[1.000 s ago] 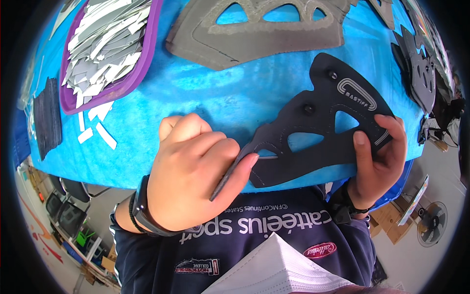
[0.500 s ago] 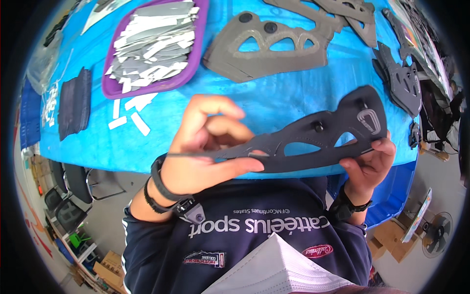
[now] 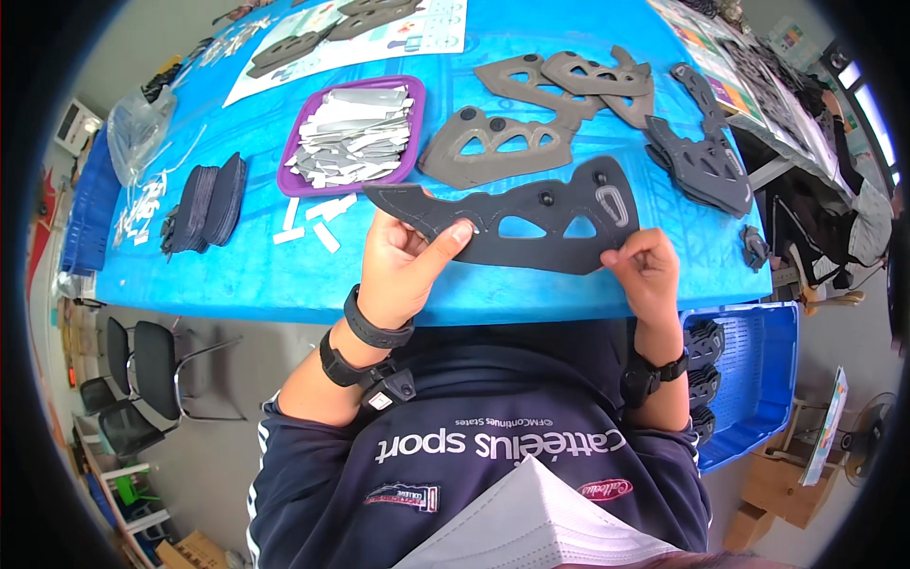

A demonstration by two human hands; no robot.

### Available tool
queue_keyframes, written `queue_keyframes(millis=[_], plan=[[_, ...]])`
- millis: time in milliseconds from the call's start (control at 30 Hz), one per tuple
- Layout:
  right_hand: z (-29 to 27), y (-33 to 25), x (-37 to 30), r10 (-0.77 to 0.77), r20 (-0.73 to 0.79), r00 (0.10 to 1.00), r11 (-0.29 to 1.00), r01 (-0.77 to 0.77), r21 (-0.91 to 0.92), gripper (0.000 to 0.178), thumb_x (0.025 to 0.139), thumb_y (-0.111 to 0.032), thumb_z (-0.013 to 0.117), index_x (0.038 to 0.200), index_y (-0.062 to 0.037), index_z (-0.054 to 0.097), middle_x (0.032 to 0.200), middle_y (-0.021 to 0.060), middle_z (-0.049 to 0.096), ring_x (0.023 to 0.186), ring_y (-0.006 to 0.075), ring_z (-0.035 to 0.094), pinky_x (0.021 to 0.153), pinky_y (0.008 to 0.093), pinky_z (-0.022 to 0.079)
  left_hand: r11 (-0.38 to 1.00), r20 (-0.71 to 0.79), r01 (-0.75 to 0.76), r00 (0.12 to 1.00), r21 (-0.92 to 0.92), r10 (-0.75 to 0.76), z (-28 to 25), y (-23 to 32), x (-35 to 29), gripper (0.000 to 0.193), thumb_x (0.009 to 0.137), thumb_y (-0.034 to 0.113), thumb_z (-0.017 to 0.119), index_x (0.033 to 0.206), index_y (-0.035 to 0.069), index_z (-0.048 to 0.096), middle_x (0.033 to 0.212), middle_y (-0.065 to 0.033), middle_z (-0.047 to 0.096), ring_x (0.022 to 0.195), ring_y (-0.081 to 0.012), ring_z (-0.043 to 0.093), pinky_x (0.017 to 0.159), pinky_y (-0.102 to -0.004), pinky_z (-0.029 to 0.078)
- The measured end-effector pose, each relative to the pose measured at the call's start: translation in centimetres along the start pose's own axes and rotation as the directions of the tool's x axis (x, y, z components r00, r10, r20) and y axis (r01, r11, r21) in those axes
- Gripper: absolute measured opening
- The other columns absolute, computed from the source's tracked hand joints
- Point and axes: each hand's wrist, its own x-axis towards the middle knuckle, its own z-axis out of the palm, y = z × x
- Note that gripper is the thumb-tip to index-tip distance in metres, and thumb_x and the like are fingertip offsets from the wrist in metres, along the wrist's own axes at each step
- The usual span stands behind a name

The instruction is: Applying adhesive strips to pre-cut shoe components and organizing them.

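Note:
Between my two hands I hold up a black, shaped flat panel (image 3: pixel 517 251) with triangular cutouts, two dark round studs and a pale loop outline at its right end. My left hand (image 3: pixel 409 258) pinches its left part, thumb on the front face and fingers behind. At the lower right corner, my right hand (image 3: pixel 646 270) grips the edge between thumb and fingers. Just beyond the panel lies a similar grey-brown panel (image 3: pixel 453 166) with cutouts. A purple tray (image 3: pixel 284 171) filled with white and grey strips stands past my left hand, with a few white strips (image 3: pixel 325 237) beside it.
Dark stacked pieces (image 3: pixel 210 204) lie on the blue-covered table (image 3: pixel 246 284) at the left. More grey-brown panels (image 3: pixel 597 81) sit at the back, black panels (image 3: pixel 706 175) at the right. A blue crate (image 3: pixel 754 379) holding black parts stands below the right edge.
The panel has turned its broad face toward view and moved left and farther out. My left hand's raised fingers have gone behind it. The view has shifted, showing more of the table and crate.

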Motion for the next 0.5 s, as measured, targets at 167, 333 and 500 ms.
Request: queue_keyframes(millis=[167,333,500], plan=[[0.2,0.2,0.9,-0.055,-0.366,0.929,0.974,0.13,0.184,0.019,0.078,0.007,0.061,0.088,-0.0042,0.049,0.076,0.0029,0.051,0.066,0.0055,0.048,0.057,0.018,0.039,0.978,0.149,-0.093,0.987,0.185,0.066,1.0,1.9,2.9,0.076,0.082,0.002,0.06,0.138,0.008,0.009,0.117,-0.014,0.049,0.106,-0.0208,0.052,0.087,-0.0333,0.044],[-1.9,-1.5,0.5,-0.205,-0.673,0.711,0.979,0.152,-0.137,0.017,0.082,0.001,0.059,0.093,-0.0047,0.048,0.084,0.004,0.052,0.073,0.0079,0.051,0.063,0.0199,0.042,0.468,0.394,-0.421,0.905,0.777,0.159,0.8,2.5,8.4,0.048,0.085,0.021,0.056,0.127,0.006,0.038,0.124,-0.0159,0.046,0.112,-0.0265,0.047,0.092,-0.0357,0.04],[-6.4,-3.4,-1.0,-0.455,-0.748,0.484,0.889,0.19,-0.417,0.016,0.084,-0.002,0.059,0.095,-0.003,0.048,0.083,0.0071,0.055,0.072,0.0107,0.054,0.063,0.0216,0.047,-0.202,0.354,-0.352,0.935,0.914,-0.029,-1.5,5.5,11.4,0.035,0.076,0.017,0.062,0.108,0.007,0.056,0.108,-0.0135,0.057,0.098,-0.0311,0.055,0.084,-0.037,0.045]])
